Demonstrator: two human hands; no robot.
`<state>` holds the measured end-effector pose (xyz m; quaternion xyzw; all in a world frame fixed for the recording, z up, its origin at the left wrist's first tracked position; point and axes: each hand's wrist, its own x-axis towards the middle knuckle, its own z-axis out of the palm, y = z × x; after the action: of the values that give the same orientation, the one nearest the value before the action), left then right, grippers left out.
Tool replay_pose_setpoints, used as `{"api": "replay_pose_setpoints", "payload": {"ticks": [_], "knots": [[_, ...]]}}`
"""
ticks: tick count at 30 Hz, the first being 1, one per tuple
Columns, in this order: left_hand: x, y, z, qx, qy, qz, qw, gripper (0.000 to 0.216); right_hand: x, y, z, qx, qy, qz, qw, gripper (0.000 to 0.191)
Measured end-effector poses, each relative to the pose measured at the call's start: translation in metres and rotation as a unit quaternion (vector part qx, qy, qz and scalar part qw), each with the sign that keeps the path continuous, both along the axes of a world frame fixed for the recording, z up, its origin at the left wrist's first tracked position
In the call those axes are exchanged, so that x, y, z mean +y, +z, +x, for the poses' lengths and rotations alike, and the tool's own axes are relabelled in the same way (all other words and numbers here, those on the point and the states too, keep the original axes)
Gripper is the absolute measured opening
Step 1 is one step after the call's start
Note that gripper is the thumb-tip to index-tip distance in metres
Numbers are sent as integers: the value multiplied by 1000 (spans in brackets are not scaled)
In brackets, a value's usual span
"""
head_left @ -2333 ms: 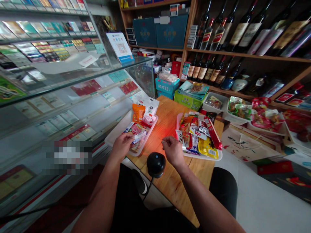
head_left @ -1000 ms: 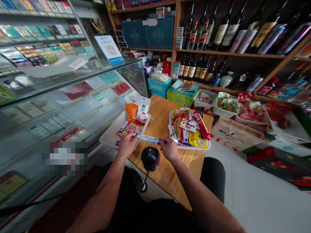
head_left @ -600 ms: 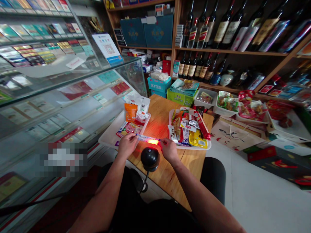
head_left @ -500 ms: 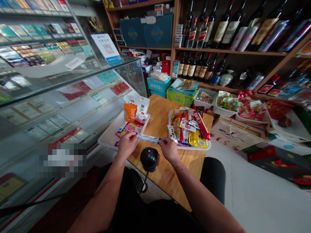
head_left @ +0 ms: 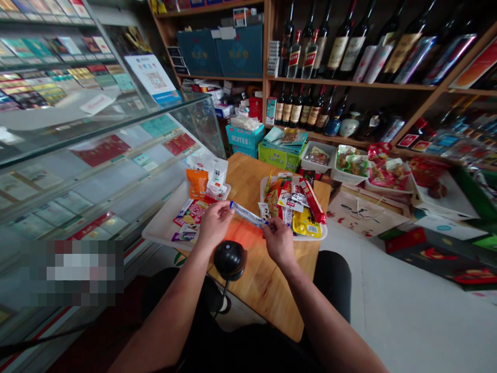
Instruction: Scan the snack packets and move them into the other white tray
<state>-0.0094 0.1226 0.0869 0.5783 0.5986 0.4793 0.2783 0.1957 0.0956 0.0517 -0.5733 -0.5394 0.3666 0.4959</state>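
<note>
A long, narrow blue-and-white packet (head_left: 248,214) is stretched between my two hands above the wooden table (head_left: 272,290). My left hand (head_left: 213,224) pinches its left end, which is higher, and my right hand (head_left: 278,240) grips the lower right end. Just below the packet stands a black barcode scanner (head_left: 230,260) on a stand, and a red glow falls on the tabletop beside it. Left of my hands, a white tray (head_left: 159,232) holds several snack packets, among them an orange pouch (head_left: 197,182). On the right, another white tray (head_left: 316,234) is heaped with snack packets.
A glass display counter (head_left: 116,171) runs along the left, with a QR code sign (head_left: 153,77) on top. Behind the table are a green box (head_left: 281,155) and shelves of bottles (head_left: 337,52). Snack bins (head_left: 351,173) and a paper bag (head_left: 365,212) stand to the right.
The packet has tilted, its left end now higher and its right end lower. A red glow has appeared on the table near the scanner. The whole view has shifted slightly.
</note>
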Motion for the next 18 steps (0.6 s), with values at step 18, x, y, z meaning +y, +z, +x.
{"api": "replay_pose_setpoints", "payload": {"ticks": [18], "knots": [[-3,4,151,31,-237,-24,971,34,17,-12,84,216,-85,-32,972,46]]}}
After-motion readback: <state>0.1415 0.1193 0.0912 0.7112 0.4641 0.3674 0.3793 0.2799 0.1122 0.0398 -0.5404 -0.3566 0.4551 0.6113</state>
